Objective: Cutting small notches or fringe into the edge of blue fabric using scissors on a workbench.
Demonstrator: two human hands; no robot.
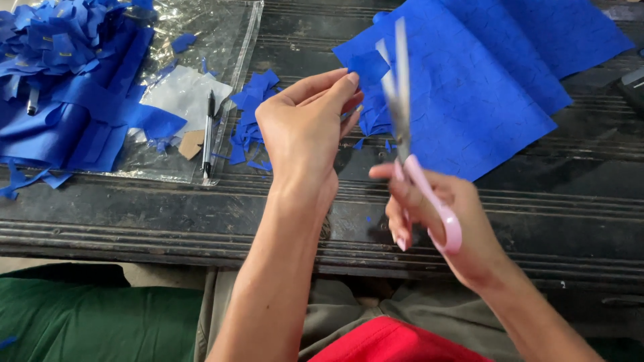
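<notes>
1. Your left hand (305, 127), at the centre of the frame, pinches a small blue fabric piece (367, 67) between thumb and forefinger, fingers closed on it and holding it up above the dark slatted workbench (168, 214)
2. Your right hand (443, 224), lower right of centre, grips pink-handled scissors (409, 134) with fingers closed through and around the handle loops; the blades point upward, blurred by motion and slightly parted, just beside the pinched piece
3. Behind the blades, in the upper right of the frame, lies a large sheet of blue crinkled fabric (483, 87), its lower left edge ragged with cuts
4. Left of your left hand sits a small heap of blue offcuts (251, 117), and beside it a black pen (208, 134) rests on a clear plastic sleeve (221, 40)
5. The upper left holds a bigger pile of cut blue pieces (60, 74)
6. Judging by this, you are mid-cut, trimming the small piece to shape
7. The next snip seems to call for keeping the pinch steady and your fingertips clear of the blades, since the piece is small and the blades stand close to your forefinger
</notes>
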